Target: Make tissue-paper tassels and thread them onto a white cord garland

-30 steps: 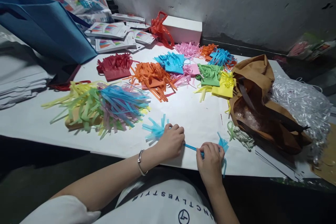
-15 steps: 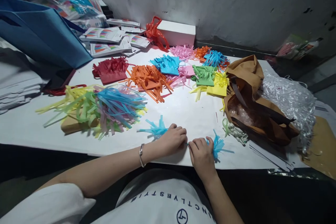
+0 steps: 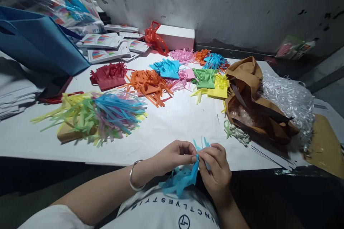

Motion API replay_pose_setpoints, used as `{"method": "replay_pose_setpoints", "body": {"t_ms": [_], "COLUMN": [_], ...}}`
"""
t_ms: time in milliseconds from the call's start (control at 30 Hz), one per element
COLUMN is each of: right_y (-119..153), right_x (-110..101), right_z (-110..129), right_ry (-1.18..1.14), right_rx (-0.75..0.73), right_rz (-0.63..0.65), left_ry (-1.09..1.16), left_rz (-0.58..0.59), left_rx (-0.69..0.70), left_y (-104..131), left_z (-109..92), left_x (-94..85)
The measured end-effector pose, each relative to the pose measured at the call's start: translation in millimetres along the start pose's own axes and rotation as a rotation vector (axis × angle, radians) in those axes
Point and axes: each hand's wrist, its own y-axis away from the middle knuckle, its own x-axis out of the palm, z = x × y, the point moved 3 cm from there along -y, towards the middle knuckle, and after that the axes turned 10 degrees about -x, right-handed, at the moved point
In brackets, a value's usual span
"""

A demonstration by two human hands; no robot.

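A light-blue tissue paper tassel (image 3: 179, 180) is pinched at its twisted middle between both hands, just over the table's front edge. My left hand (image 3: 176, 155) has thumb and fingers closed on it, with a silver bangle at the wrist. My right hand (image 3: 215, 166) grips the same spot from the right, fingers bent. One fringed end hangs down against the white shirt (image 3: 161, 209); other blue strips (image 3: 202, 143) stick up behind the fingers. Exactly where each fingertip presses is partly hidden.
A mixed pastel tassel pile (image 3: 91, 116) lies left. Orange fringed paper (image 3: 149, 84), red fringed paper (image 3: 110, 75) and green fringed paper (image 3: 204, 77) sit farther back. A brown bag (image 3: 244, 75) stands right; a blue bag (image 3: 43, 43) and flat boxes (image 3: 104, 53) are back left.
The blue tassel, earlier stretched flat on the table, is now lifted to the table edge and folded at its middle. Both hands have come together. The view has shifted slightly.
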Motion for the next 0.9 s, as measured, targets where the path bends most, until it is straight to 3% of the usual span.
{"method": "replay_pose_setpoints", "body": {"t_ms": [167,300,400,500,600,767,900], "right_y": [15,25,28,29,36,70,91], "right_x": [2,-5,-12,-17,-23,-41,-51], "right_z": [1,-1,-3,-9,-18,-36,-46], "right_ry": [-0.200,-0.133,-0.058,-0.075,-0.160,-0.117,-0.055], "right_rx": [0.300,0.307,0.296,0.387,0.533,0.646,0.664], "right_rz": [-0.071,-0.085,-0.085,-0.028,0.003,-0.108,-0.171], "left_ry": [-0.373,-0.527,-0.647,-0.757,-0.772,-0.798,-1.067], "left_rz": [-0.231,-0.128,-0.076,-0.086,-0.089,0.065,-0.102], "left_rx": [0.351,0.401,0.514,0.599,0.585,0.415,0.599], "left_y": [1,-5,-12,-21,-32,-81,-161], "left_z": [-13,-17,-24,-31,-35,-43,-81], "left_x": [6.0,9.1,15.0,26.4,39.4,51.4,52.1]}}
